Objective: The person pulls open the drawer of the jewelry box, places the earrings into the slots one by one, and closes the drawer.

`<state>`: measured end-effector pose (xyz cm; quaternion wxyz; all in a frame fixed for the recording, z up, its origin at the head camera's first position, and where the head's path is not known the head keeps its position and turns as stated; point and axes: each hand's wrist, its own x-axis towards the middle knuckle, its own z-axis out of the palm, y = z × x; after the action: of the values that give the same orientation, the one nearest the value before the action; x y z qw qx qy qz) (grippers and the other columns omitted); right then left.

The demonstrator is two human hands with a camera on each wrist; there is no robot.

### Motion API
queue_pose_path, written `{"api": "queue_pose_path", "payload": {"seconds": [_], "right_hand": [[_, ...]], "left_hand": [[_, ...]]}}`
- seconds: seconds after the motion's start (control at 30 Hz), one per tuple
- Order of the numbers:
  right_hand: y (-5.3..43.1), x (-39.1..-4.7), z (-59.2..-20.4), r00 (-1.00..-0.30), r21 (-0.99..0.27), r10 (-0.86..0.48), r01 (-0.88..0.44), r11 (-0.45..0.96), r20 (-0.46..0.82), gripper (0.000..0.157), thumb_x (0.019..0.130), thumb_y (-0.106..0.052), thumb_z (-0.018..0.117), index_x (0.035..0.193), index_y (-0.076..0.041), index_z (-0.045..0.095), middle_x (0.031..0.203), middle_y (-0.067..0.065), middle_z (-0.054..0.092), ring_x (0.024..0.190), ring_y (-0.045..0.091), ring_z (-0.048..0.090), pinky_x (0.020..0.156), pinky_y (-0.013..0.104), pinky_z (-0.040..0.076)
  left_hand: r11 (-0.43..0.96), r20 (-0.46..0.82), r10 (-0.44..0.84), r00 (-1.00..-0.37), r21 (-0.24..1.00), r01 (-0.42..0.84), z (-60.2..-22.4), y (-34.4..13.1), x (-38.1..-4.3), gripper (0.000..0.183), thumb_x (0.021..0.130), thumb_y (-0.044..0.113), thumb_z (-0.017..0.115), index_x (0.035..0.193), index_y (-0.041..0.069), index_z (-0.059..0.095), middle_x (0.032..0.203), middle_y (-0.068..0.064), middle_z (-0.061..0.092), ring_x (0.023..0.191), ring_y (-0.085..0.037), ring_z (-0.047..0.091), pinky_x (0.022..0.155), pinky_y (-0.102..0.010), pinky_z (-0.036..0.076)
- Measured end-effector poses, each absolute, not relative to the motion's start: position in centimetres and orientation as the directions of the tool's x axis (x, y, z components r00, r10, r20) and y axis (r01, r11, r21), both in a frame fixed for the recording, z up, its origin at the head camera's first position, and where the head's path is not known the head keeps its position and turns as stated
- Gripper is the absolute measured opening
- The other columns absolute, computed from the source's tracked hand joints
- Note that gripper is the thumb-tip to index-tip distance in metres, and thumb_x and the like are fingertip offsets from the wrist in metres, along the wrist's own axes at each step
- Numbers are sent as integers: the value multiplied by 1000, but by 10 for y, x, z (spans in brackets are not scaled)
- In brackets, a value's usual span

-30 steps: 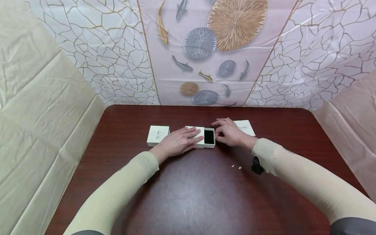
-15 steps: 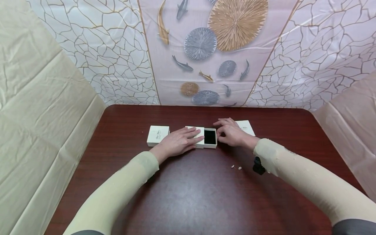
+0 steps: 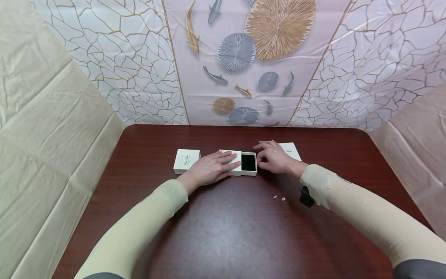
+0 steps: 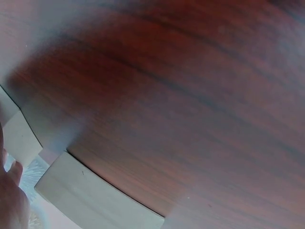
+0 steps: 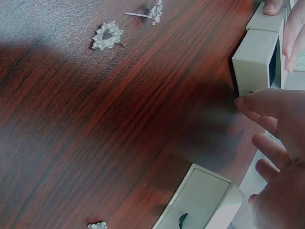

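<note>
- Table [image 3: 223, 236]: dark reddish-brown, wood-grained, glossy, with rounded far corners.
- Left box [image 3: 187, 159]: white, closed, dark lettering on top.
- Middle box [image 3: 249, 173]: white, its drawer partly out to the right, showing a black inside.
- Right box [image 3: 291, 150]: white, lettered, partly hidden.
- Two earrings [image 5: 107, 36]: close together, nearer the front than the boxes.
- Third sparkly piece [image 5: 97, 225]: near the right box, cut off by the right wrist view's edge.
</note>
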<state>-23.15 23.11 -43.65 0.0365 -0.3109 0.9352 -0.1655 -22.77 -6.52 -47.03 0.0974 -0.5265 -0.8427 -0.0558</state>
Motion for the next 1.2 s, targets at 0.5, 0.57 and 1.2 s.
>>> {"api": "queue_pose_path", "payload": {"seconds": [0.5, 0.57, 1.2], "right_hand": [[250, -207, -410, -802, -297, -591, -587, 754, 86, 8, 91, -15, 82, 93, -8, 79, 143, 24, 63, 147, 51, 43, 124, 75, 19], [254, -201, -406, -794, -286, -600, -601, 747, 102, 7, 90, -14, 83, 94, -10, 79, 144, 24, 63, 147, 50, 43, 124, 75, 19], [273, -154, -407, -723, -186, -677, -690, 699, 139, 15, 86, -18, 88, 97, -19, 78, 147, 19, 62, 145, 47, 45, 119, 77, 25]], "left_hand": [[433, 231, 876, -423, 11, 901, -475, -65, -226, 48, 109, 31, 65, 155, 19, 60, 158, -13, 56, 150, -30, 49, 125, -44, 39], [434, 227, 876, -424, 9, 901, -474, -65, -226, 48, 109, 31, 65, 155, 18, 60, 159, -13, 56, 151, -30, 49, 125, -45, 39], [411, 249, 879, -406, 34, 911, -468, -68, -228, 50, 106, 28, 69, 153, 15, 61, 157, -15, 57, 149, -31, 51, 123, -48, 41]]}}
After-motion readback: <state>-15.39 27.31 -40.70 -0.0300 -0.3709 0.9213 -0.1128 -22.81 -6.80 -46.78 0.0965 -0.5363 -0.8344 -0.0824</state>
